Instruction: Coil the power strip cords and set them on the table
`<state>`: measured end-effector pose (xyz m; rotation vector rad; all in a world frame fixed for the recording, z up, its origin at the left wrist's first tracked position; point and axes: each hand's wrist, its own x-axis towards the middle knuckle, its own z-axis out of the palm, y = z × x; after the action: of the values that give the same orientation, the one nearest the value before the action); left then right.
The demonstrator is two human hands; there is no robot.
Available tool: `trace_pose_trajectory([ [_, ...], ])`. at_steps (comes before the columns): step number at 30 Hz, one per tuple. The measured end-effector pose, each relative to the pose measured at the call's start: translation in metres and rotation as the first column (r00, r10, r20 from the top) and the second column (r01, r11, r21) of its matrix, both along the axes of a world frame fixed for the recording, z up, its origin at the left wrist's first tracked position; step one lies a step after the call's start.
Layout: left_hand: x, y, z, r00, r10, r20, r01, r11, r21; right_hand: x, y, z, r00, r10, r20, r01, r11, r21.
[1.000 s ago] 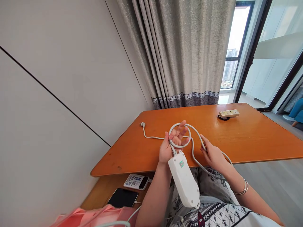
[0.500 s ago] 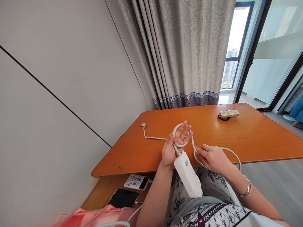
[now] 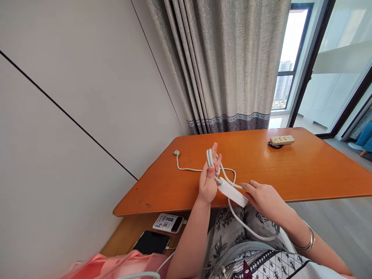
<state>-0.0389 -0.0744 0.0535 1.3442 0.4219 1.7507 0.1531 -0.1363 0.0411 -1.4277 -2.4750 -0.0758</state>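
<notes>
Loops of a white power cord [image 3: 252, 233] are wound around the fingers of my left hand [image 3: 208, 188], whose thumb presses the cord against the palm. From these loops hangs a white power strip [image 3: 232, 192], tilted down to the right above the table's near edge. My right hand [image 3: 266, 199] pinches a length of the same cord just right of the strip, and slack droops below it over my lap. At the cord's far end, the plug [image 3: 176, 153] lies on the table at the left.
The orange-brown table [image 3: 157, 186] has a second, cream power strip [image 3: 281, 140] with a black cord at the far right. Under its near left edge lie a power bank [image 3: 168, 223] and a dark phone [image 3: 151, 242], beside pink fabric [image 3: 128, 265]. A curtain [image 3: 232, 69] hangs behind.
My left hand has turned and moved slightly left, gathering the loops closer. The power strip has swung up and shows its narrow side. The slack by my right hand now droops lower.
</notes>
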Motion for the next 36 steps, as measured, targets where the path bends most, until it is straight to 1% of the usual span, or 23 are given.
trace_pose_trajectory([
  [2, -0.004, 0.002, 0.001, 0.998, 0.029, 0.057, -0.029, 1.000, 0.000, 0.006, 0.001, -0.004, 1.000, 0.003, -0.029, -0.001, 0.999, 0.052],
  [3, -0.005, 0.003, 0.002, 0.997, 0.014, 0.077, -0.013, 1.000, -0.016, 0.009, 0.001, -0.004, 0.999, 0.029, -0.040, -0.025, 0.995, 0.097],
  [5, -0.005, 0.002, 0.003, 0.994, -0.066, 0.090, 0.073, 0.994, -0.078, 0.014, 0.003, -0.001, 0.989, 0.135, -0.053, -0.121, 0.969, 0.217],
  [6, -0.005, 0.001, 0.004, 0.989, -0.120, 0.087, 0.130, 0.985, -0.115, 0.016, 0.004, 0.002, 0.979, 0.198, -0.056, -0.175, 0.944, 0.281],
  [8, -0.004, -0.001, 0.004, 0.969, -0.236, 0.073, 0.245, 0.952, -0.181, 0.019, 0.007, 0.012, 0.948, 0.310, -0.066, -0.262, 0.883, 0.389],
  [10, -0.004, -0.002, 0.004, 0.939, -0.342, 0.050, 0.344, 0.912, -0.226, 0.020, 0.010, 0.022, 0.922, 0.379, -0.079, -0.303, 0.833, 0.463],
  [13, -0.005, -0.004, 0.004, 0.883, -0.470, 0.017, 0.455, 0.845, -0.283, 0.019, 0.018, 0.033, 0.904, 0.414, -0.107, -0.303, 0.796, 0.523],
  [16, -0.004, -0.006, 0.006, 0.841, -0.541, 0.026, 0.519, 0.790, -0.328, 0.016, 0.027, 0.039, 0.881, 0.434, -0.188, -0.267, 0.785, 0.560],
  [18, -0.002, -0.007, 0.005, 0.825, -0.565, 0.029, 0.538, 0.768, -0.347, 0.012, 0.033, 0.041, 0.861, 0.440, -0.256, -0.237, 0.792, 0.563],
  [19, -0.002, -0.007, 0.004, 0.815, -0.579, 0.023, 0.548, 0.757, -0.357, 0.010, 0.036, 0.041, 0.855, 0.431, -0.289, -0.218, 0.804, 0.554],
  [22, 0.000, -0.007, -0.001, 0.772, -0.636, 0.003, 0.589, 0.712, -0.382, 0.004, 0.045, 0.042, 0.859, 0.350, -0.372, -0.130, 0.854, 0.504],
  [25, 0.002, -0.006, -0.005, 0.757, -0.653, 0.002, 0.605, 0.701, -0.378, 0.001, 0.052, 0.043, 0.858, 0.287, -0.426, -0.077, 0.892, 0.445],
  [27, 0.004, -0.005, -0.005, 0.752, -0.659, -0.005, 0.612, 0.701, -0.365, 0.001, 0.054, 0.043, 0.848, 0.279, -0.452, -0.091, 0.915, 0.394],
  [31, 0.008, -0.005, -0.002, 0.741, -0.672, -0.007, 0.628, 0.696, -0.349, 0.002, 0.055, 0.044, 0.807, 0.290, -0.515, -0.161, 0.946, 0.281],
  [36, 0.011, -0.006, -0.004, 0.729, -0.684, 0.011, 0.654, 0.693, -0.304, 0.006, 0.058, 0.042, 0.714, 0.334, -0.615, -0.257, 0.942, 0.214],
])
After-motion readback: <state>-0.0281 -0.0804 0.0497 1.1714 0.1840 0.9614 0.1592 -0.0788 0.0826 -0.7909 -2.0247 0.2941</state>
